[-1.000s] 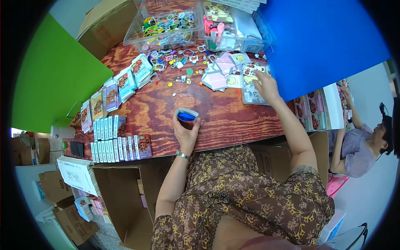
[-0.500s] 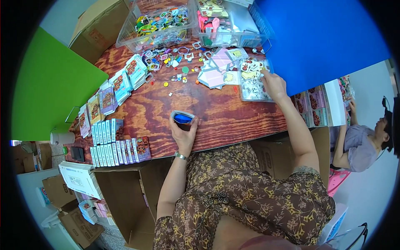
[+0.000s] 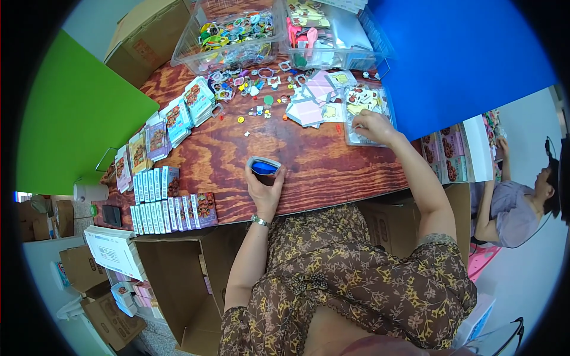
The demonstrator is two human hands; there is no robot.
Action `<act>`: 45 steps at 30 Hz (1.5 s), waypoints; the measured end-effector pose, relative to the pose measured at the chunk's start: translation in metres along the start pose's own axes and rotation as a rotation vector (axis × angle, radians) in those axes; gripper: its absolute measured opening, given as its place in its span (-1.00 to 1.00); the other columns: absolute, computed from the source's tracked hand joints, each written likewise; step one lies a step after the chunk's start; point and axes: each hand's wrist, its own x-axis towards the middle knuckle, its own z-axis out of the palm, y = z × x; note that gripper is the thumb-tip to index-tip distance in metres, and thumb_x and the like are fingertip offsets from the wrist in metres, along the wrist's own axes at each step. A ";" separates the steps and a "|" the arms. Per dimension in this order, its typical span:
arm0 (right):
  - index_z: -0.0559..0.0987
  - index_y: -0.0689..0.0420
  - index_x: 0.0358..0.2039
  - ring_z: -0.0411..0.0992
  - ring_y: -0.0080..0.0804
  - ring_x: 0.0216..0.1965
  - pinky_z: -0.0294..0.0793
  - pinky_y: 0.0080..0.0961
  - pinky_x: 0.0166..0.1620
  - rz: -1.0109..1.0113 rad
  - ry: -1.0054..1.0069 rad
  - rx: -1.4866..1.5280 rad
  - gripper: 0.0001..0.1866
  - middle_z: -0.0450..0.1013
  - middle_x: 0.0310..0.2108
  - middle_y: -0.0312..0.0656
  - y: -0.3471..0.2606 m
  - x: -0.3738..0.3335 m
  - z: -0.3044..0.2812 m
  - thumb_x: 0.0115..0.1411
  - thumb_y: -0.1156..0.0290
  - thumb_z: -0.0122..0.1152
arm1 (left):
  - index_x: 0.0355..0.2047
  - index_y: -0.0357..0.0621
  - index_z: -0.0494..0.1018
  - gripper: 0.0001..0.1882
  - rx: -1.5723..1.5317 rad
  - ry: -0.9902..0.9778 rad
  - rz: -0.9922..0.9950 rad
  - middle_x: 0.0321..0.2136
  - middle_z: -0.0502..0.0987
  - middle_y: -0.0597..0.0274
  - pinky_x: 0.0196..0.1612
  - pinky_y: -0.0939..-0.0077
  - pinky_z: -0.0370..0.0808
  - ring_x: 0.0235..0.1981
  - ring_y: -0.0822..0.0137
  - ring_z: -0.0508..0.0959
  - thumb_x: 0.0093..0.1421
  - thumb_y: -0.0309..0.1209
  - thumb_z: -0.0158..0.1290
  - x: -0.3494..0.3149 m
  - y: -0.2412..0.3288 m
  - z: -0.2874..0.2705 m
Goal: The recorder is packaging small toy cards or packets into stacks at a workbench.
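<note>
Near the table's front edge my left hand (image 3: 263, 191) is wrapped round a small cardboard box (image 3: 265, 160). The box's top end is open, and a blue thing (image 3: 263, 168) shows inside. My right hand (image 3: 374, 127) is over the near part of a clear plastic tray (image 3: 355, 142) at the right. Its fingers are bent together; what they hold, if anything, I cannot make out. White, yellow and red-brown printed pieces (image 3: 360, 98) lie in the tray. To its left is a loose pile of pastel cards (image 3: 309, 113).
Small trinkets (image 3: 261, 111) lie scattered mid-table. Behind them stand two clear bins (image 3: 228, 62) of trinkets and packets. At left are flat box stacks (image 3: 177, 121) and upright filled boxes (image 3: 172, 215). A green panel (image 3: 77, 118) and blue panel (image 3: 463, 59) flank the table. A co-worker (image 3: 504, 207) sits at right.
My right hand has moved nearer and left, from the tray's right side to its near part. My left hand keeps the box at nearly the same place. The view has shifted slightly.
</note>
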 end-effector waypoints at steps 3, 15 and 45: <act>0.61 0.06 -0.27 0.53 -0.13 -0.28 0.50 -0.23 -0.22 -0.058 0.037 -0.003 -0.87 0.55 -0.35 -0.12 0.003 -0.003 -0.007 0.16 0.38 0.33 | 0.12 -0.25 0.25 -0.26 0.001 0.001 0.001 -0.18 0.46 0.11 -0.08 0.30 0.48 -0.18 0.20 0.53 0.02 -0.36 0.42 0.000 -0.001 0.000; 0.58 0.13 -0.28 0.55 -0.27 -0.41 0.48 -0.31 -0.35 0.038 0.150 0.089 -0.89 0.57 -0.43 -0.13 0.011 -0.005 -0.011 0.21 0.40 0.24 | 0.17 -0.23 0.24 -0.21 -0.009 -0.035 0.026 -0.14 0.48 0.08 -0.05 0.27 0.48 -0.14 0.18 0.53 0.01 -0.33 0.42 0.004 -0.001 -0.001; 0.57 0.01 -0.19 0.56 -0.21 -0.17 0.59 -0.26 -0.26 -0.509 0.206 0.165 -0.73 0.49 -0.19 -0.24 -0.216 0.018 0.020 0.04 0.41 0.25 | 0.35 -0.30 0.04 0.04 0.104 0.007 0.070 0.05 0.42 -0.15 0.10 0.05 0.41 0.07 -0.15 0.44 -0.08 -0.43 0.40 -0.005 0.012 0.004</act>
